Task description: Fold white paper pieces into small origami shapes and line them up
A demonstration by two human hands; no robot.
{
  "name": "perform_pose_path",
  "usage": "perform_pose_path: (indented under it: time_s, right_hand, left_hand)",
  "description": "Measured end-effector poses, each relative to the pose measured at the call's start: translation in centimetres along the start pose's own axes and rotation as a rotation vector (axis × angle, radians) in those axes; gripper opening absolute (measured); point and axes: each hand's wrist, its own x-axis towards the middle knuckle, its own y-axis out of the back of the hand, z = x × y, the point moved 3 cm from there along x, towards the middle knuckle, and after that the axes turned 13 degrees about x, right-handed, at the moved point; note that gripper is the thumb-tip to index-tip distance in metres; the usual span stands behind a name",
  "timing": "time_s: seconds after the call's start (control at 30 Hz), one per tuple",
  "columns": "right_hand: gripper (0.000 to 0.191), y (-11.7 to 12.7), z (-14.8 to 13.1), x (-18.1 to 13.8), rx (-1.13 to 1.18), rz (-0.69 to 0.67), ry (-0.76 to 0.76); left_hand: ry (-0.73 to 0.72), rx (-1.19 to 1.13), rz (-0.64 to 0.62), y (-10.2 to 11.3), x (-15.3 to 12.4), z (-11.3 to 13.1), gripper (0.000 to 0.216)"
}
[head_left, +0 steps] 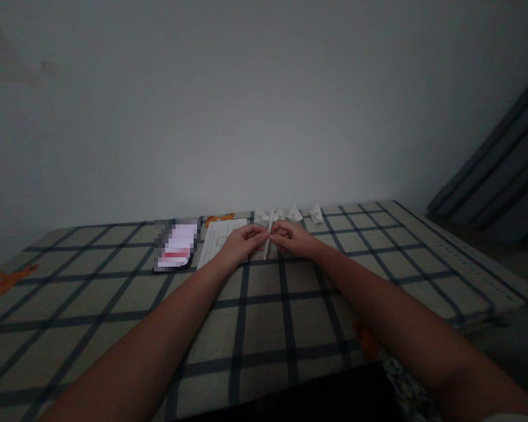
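Note:
Both arms reach forward over a checked cloth (290, 305). My left hand (242, 241) and my right hand (294, 239) meet at the middle, fingers pinched together on a narrow folded strip of white paper (268, 240) that stands between them. The strip runs from just above the fingertips down toward the cloth. Under my left hand lies a white printed sheet (217, 239).
A phone (177, 246) with a lit screen lies left of the sheet. Several small folded white paper pieces (290, 214) sit behind the hands near the wall, one more (316, 213) to the right. A dark curtain (501, 176) hangs at right. The cloth's right edge drops off.

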Motion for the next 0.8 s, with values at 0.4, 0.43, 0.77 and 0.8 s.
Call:
perform_pose_path:
  time_s: [0.4, 0.43, 0.77, 0.8]
  right_hand:
    - [0.02, 0.04, 0.16, 0.06, 0.02, -0.009, 0.036]
    - [0.02, 0.02, 0.21, 0.06, 0.025, -0.013, 0.043]
    - [0.026, -0.11, -0.04, -0.03, 0.017, -0.031, 0.061]
    - [0.026, -0.1, -0.08, -0.03, 0.014, -0.027, 0.059]
  left_hand:
    - [0.013, -0.046, -0.005, -0.18, -0.23, 0.39, 0.034]
    - [0.008, -0.024, -0.003, -0.16, -0.23, 0.41, 0.034]
    - [-0.006, 0.0, 0.021, 0.1, -0.06, 0.18, 0.033]
    - [-0.009, 0.0, 0.017, 0.12, -0.02, 0.1, 0.033]
